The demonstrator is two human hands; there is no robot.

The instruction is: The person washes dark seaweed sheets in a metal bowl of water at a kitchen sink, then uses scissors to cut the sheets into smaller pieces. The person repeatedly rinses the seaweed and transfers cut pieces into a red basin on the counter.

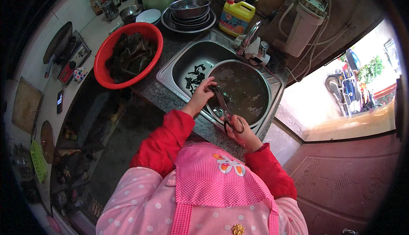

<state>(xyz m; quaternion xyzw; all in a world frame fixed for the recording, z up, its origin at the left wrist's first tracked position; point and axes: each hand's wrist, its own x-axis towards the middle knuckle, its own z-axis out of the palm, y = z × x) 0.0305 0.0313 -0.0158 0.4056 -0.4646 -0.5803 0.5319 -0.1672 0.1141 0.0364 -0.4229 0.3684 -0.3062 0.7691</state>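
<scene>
My right hand (237,128) holds dark-handled scissors (222,102) over the near left edge of a large round metal basin (266,88) of murky water. My left hand (204,91) pinches a small dark piece, seemingly kelp, at the scissors' blades. Whether the blades are closed on it, I cannot tell. The basin stands over the right part of a steel sink (164,74). Dark cut strips (194,79) lie on the sink's bottom, left of the basin. A red plastic basin (99,63) at the left holds large, wet, dark sheets (132,57) that look like kelp.
Behind the sink are a faucet (250,37), a yellow detergent jug (236,16) and stacked metal bowls (189,9). A white plate (148,16) stands behind the red basin. Along the left counter are a scale (76,51), a phone (59,102) and a cutting board (26,102).
</scene>
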